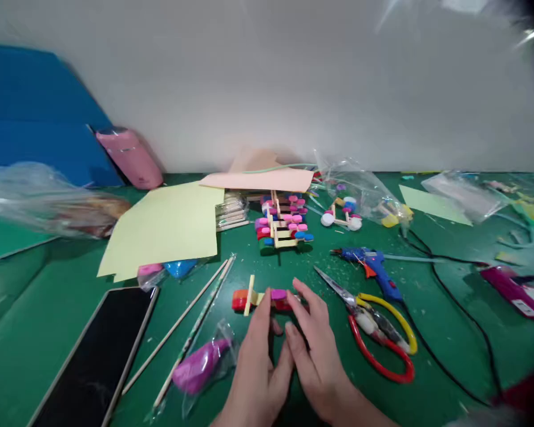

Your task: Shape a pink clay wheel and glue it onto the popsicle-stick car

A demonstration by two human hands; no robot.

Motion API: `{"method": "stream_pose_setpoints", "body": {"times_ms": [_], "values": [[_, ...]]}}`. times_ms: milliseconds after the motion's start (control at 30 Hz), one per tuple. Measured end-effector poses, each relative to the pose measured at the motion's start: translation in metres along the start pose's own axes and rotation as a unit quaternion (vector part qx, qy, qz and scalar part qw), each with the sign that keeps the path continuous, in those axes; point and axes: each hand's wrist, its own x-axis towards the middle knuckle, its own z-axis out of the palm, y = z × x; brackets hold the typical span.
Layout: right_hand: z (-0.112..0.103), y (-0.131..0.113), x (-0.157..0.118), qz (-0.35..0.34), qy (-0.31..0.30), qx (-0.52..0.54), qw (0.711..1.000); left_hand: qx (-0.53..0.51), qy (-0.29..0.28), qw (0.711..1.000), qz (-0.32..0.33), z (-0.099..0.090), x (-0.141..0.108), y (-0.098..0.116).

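A small piece made of sticks with red wheels (239,300) lies on the green table in front of me, with a magenta clay bit (278,294) at its right part. My left hand (263,356) touches this piece from the near side, its fingers bent. My right hand (312,344) reaches the magenta bit and the right end, with its fingertips close to those of my left hand. Both hands are closed around the near right part of the piece, which they partly hide. Behind it stand several similar stick pieces with coloured wheels (285,224).
Scissors (374,329), a blue glue gun (374,267) and its black cable lie at the right. To the left are a phone (98,356), wooden sticks (178,326), bagged purple clay (200,367) and yellow paper (169,225). A white wall (267,77) rises behind.
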Motion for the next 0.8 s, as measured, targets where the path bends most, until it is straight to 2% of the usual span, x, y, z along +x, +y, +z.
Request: {"method": "stream_pose_setpoints", "body": {"times_ms": [267, 433, 633, 800], "values": [[-0.0003, 0.0006, 0.0006, 0.01, -0.009, 0.001, 1.0, -0.012, 0.02, 1.0, 0.015, 0.0003, -0.0014, 0.0001], [0.0005, 0.0012, 0.0, 0.012, 0.004, 0.013, 1.0, -0.033, 0.003, 0.999, -0.018, 0.0, -0.0022, 0.0015], [0.001, 0.0012, -0.0003, 0.005, 0.009, 0.013, 1.0, 0.002, 0.023, 0.999, 0.028, 0.0013, -0.0007, -0.0029], [0.0022, 0.003, 0.0016, -0.004, 0.018, 0.014, 1.0, -0.001, 0.021, 1.0, 0.023, 0.0016, 0.0002, -0.0043]]}}
